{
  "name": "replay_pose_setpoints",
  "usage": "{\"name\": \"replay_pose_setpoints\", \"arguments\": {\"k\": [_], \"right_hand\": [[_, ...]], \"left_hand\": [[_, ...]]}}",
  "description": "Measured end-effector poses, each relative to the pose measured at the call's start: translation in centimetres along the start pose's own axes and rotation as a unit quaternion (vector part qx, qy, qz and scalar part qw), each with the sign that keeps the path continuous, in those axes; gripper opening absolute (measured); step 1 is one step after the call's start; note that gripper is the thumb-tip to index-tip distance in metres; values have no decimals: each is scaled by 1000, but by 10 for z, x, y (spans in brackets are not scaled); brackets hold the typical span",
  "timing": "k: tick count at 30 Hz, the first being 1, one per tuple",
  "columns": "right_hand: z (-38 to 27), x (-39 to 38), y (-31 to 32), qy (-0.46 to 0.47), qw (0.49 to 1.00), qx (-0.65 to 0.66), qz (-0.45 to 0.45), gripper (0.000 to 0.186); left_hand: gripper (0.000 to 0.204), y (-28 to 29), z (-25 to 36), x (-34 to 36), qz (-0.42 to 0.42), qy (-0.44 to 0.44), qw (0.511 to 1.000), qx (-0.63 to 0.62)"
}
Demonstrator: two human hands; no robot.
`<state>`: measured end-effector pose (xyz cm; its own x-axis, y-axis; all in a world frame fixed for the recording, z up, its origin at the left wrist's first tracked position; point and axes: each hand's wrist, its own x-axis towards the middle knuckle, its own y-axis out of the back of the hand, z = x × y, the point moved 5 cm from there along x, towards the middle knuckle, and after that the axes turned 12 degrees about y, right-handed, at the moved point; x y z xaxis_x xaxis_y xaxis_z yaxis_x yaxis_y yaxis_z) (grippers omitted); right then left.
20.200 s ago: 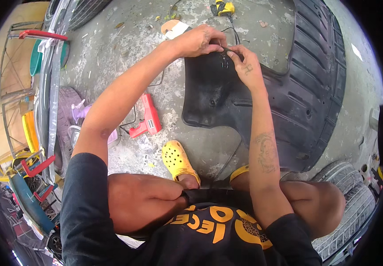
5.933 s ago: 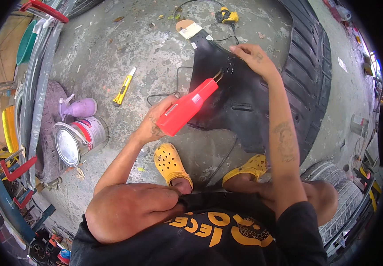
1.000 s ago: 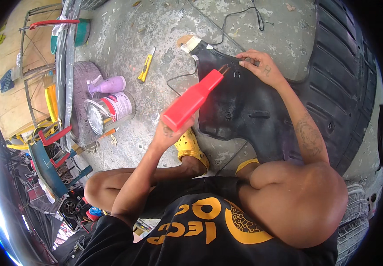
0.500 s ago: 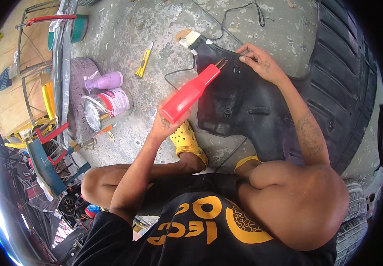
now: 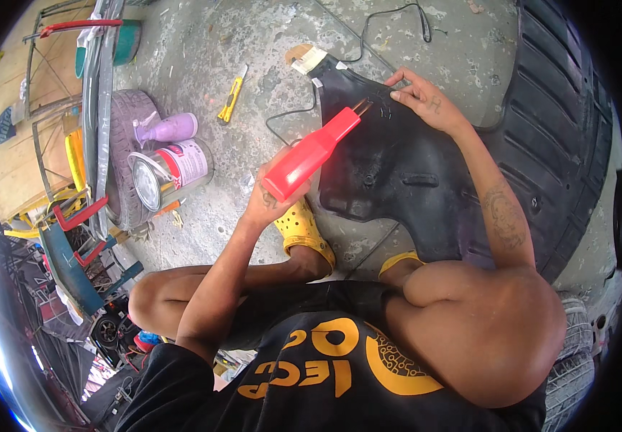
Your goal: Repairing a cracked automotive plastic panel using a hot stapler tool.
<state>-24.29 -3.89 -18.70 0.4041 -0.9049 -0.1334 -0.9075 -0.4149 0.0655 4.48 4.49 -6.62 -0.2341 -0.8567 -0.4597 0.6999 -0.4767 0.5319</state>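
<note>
Red pronged tool [image 5: 312,155] has moved from floor [image 5: 188,79] to left hand [image 5: 270,194]

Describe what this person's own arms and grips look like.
The left grip, a bare hand, has a dark tattoo on its back; so does the right grip. The right forearm bears a larger dark tattoo. A black sleeve shows on the left arm. No gloves or wristwear show.

Orange lettering [image 5: 342,380] crosses the black shirt [image 5: 411,412], print covers the can's [image 5: 146,185] label [image 5: 191,161], and a tattooed sign [image 5: 436,105] marks the right hand [image 5: 429,106].
</note>
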Motion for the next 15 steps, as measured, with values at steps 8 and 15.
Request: {"name": "replay_pose_setpoints", "arguments": {"k": [8, 15], "right_hand": [[5, 4, 0, 5, 1000, 23, -16, 20], [20, 8, 3, 9, 994, 80, -71, 21]], "left_hand": [[33, 5, 2, 1, 4, -4, 1000, -24], [33, 61, 38, 28, -91, -55, 988, 110]]}}
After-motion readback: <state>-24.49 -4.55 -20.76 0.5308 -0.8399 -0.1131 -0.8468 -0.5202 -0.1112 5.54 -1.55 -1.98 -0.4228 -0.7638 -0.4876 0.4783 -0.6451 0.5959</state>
